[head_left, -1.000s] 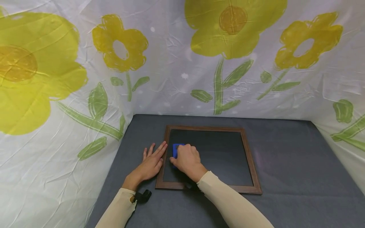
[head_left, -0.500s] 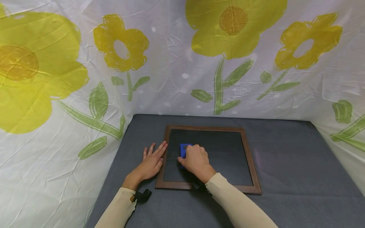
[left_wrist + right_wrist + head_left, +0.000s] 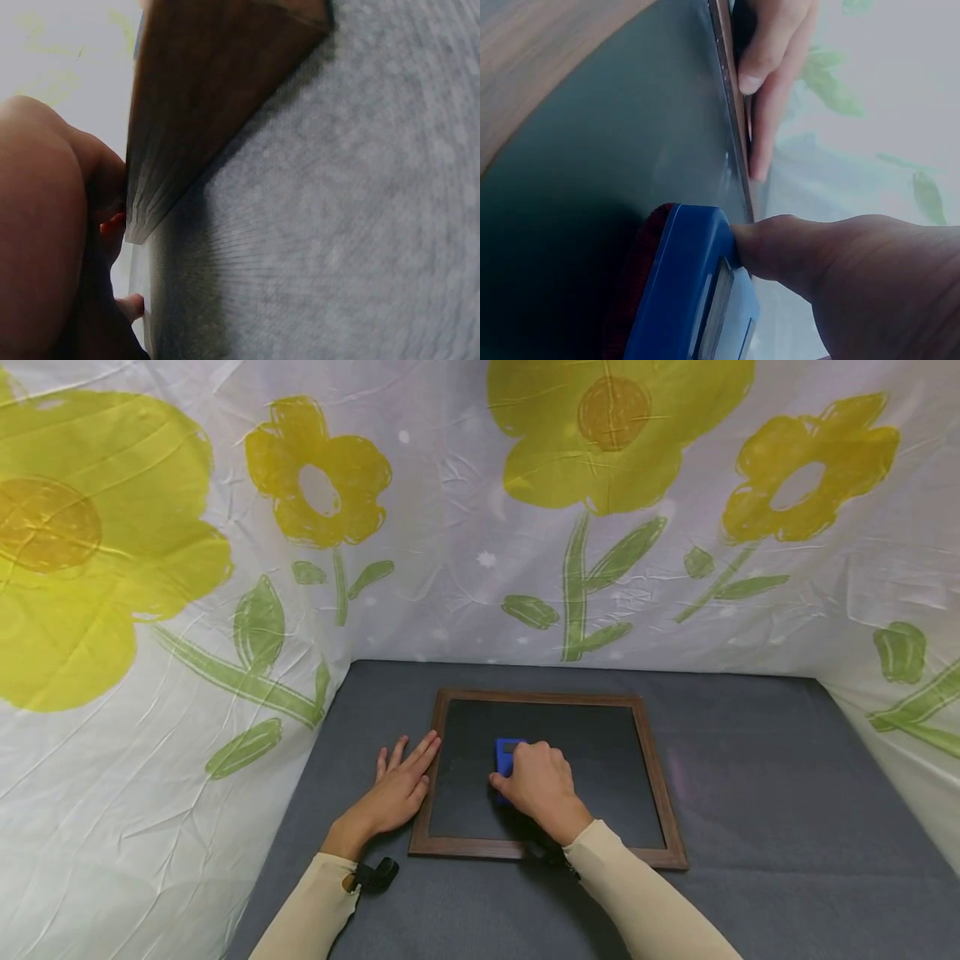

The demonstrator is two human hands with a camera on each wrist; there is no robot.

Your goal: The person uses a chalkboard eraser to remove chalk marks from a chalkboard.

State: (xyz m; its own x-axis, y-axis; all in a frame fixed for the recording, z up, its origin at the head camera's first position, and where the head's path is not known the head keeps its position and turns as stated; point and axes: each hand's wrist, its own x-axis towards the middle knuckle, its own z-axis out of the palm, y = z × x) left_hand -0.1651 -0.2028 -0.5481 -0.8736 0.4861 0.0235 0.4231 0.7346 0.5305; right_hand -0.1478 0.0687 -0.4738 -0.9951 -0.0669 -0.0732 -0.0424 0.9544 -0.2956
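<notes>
- Framed blackboard [image 3: 600,768]: lies flat on the grey cloth [image 3: 787,777], bordered by its brown wooden frame [image 3: 663,793].
- Right hand [image 3: 538,783]: over the blackboard, thumb and fingers gripping a blue eraser [image 3: 505,762].
- Blue eraser: on the blackboard, left of its middle — dark red pad [image 3: 636,292] facing the blackboard's surface.
- Left hand [image 3: 392,795]: at the blackboard's left edge, fingers straight, tips touching the frame — gripping nothing.
- Flowered sheet [image 3: 442,527]: behind the blackboard and to both its sides.

Floral sheeting [image 3: 442,527] walls in a grey table [image 3: 810,793], like a booth.
</notes>
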